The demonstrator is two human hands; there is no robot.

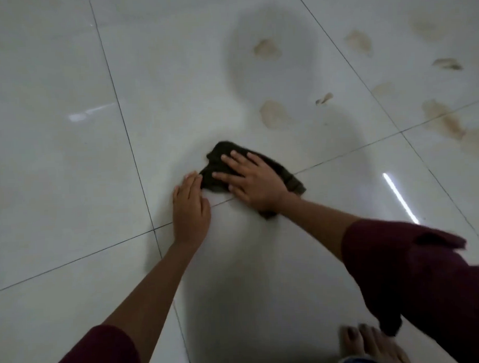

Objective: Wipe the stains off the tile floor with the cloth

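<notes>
Left hand [190, 210] lies flat and open on the tile floor [69, 160], fingertips just touching the cloth's edge; we judge it a brace for our weight. Right hand [253, 178] is spread palm-down on the dark cloth [218, 160], pressing rather than gripping (fingers splayed, nothing clenched), which suits scrubbing. The cloth sits across a grout line. Brown stains [271, 113] lie beyond and to the right, not yet wiped.
</notes>
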